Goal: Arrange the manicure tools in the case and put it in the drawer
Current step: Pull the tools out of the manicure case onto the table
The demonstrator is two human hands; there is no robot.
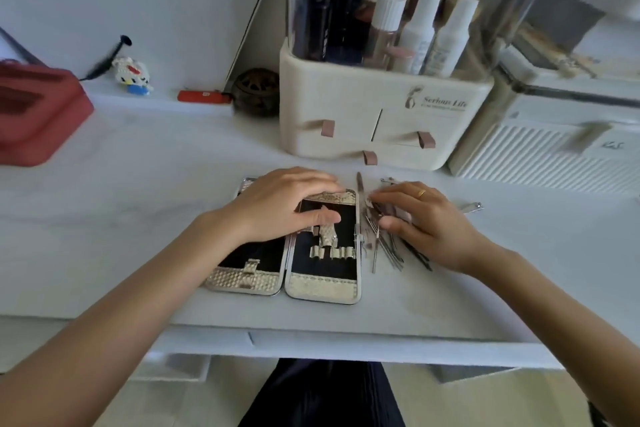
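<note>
A manicure case (322, 283) lies open flat on the white desk, its two halves lined in black with silver textured straps and no tools in the loops. My left hand (277, 206) rests on the case's upper part, fingers spread across both halves. To the right of the case lies a pile of metal manicure tools (384, 250). My right hand (419, 222) lies over this pile, fingers and thumb touching the tools. A nail file (360, 189) lies beside the case's right edge. A nail clipper (472, 207) sits apart, further right.
A cream cosmetics organiser (381, 115) with small drawers stands just behind the case. A white ribbed box (540, 149) is at the right, a red case (38, 115) at the left. The desk edge (311, 340) runs below the case, with drawer fronts beneath.
</note>
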